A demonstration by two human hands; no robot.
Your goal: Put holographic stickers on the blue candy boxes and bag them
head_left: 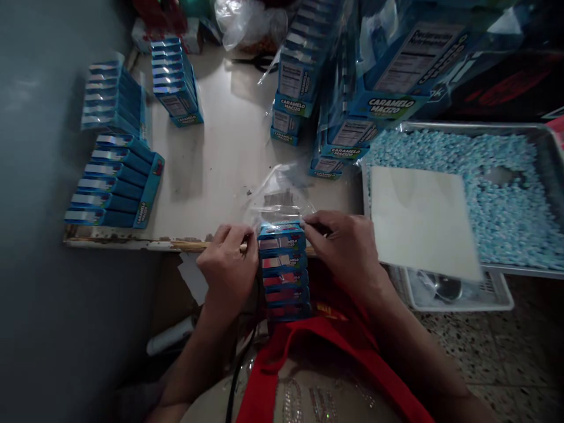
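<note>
A blue display box of small candy packs is at the table's front edge, close against the body. From its far end spreads a transparent plastic bag, loose and wrinkled over the table. At the box's left far corner, my left hand is closed, its fingers pinching the bag's edge. Opposite it, my right hand pinches the plastic at the right far corner between thumb and forefinger. How far the bag covers the box is hard to tell.
Filled blue boxes stand at the left, with another box behind. Tall wrapped stacks rise at the back right. A metal tray of blue candies, partly under a pale sheet, is at the right. Scissors lie at the back.
</note>
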